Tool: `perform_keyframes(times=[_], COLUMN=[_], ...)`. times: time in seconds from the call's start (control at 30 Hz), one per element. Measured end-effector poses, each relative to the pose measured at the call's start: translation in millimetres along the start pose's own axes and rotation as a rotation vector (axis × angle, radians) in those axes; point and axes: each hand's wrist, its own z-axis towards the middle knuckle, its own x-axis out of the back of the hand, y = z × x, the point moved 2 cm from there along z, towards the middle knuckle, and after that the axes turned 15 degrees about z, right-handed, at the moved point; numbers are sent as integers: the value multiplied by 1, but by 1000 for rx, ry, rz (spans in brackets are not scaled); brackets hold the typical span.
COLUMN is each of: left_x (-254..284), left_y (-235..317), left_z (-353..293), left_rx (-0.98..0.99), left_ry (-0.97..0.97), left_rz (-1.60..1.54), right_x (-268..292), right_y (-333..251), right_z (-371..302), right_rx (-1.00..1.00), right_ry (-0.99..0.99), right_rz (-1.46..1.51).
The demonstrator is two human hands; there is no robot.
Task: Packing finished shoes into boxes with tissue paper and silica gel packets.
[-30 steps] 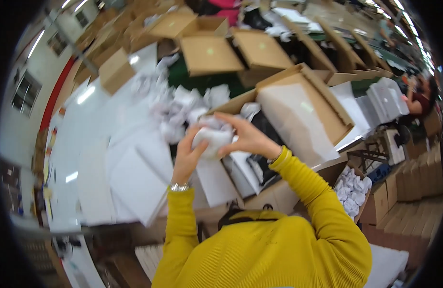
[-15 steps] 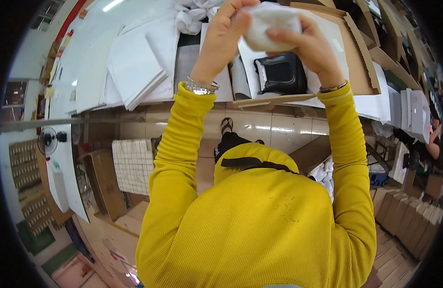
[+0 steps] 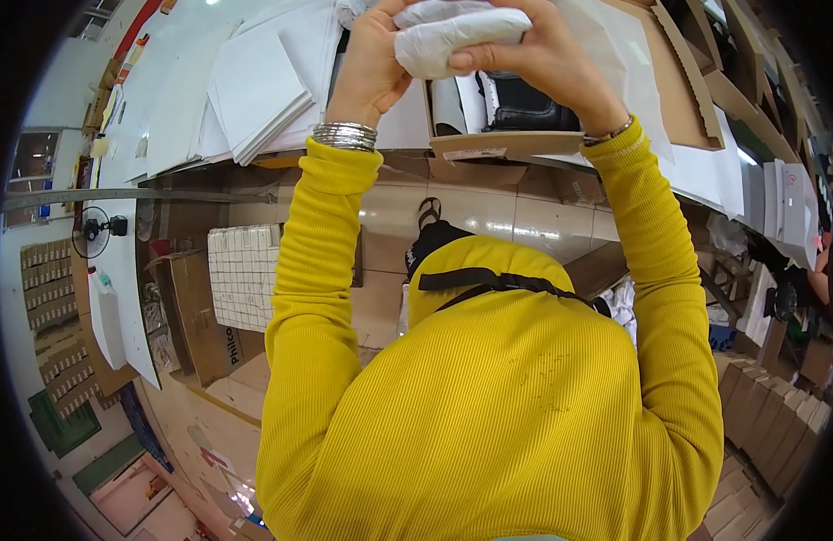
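Near the top edge, above the table, both my hands hold a wad of crumpled white paper (image 3: 457,41). My left hand (image 3: 369,68) closes on its left end. My right hand (image 3: 561,63) grips the other side, the thumb pressed along its lower edge. Just below the wad sits an open cardboard box (image 3: 515,144). A shiny black leather piece, perhaps a boot (image 3: 529,110), lies in that box beside white paper; my hands hide part of it.
Left of the box, flat white sheets (image 3: 258,81) are stacked on the table. A brown cardboard lid (image 3: 696,99) stands at the right. Behind me are a small black fan (image 3: 93,230), a white gridded block (image 3: 243,270) and stacked cartons (image 3: 768,406).
The paper wad has moved a little left and up and turned, so it now looks flatter and longer. Both hands moved with it.
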Motion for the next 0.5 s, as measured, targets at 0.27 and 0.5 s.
perform_keyframes(times=[0.27,0.5], left_x=[6,15], left_y=[-1,-25], left_z=[-23,-11], left_rx=[20,-30], left_ry=[62,23], left_rz=[141,844], right_x=[-5,1], right_y=[15,86], right_z=[-6,-32], right_rx=[-381,-380], right_ry=[267,158], right_rz=[503,296])
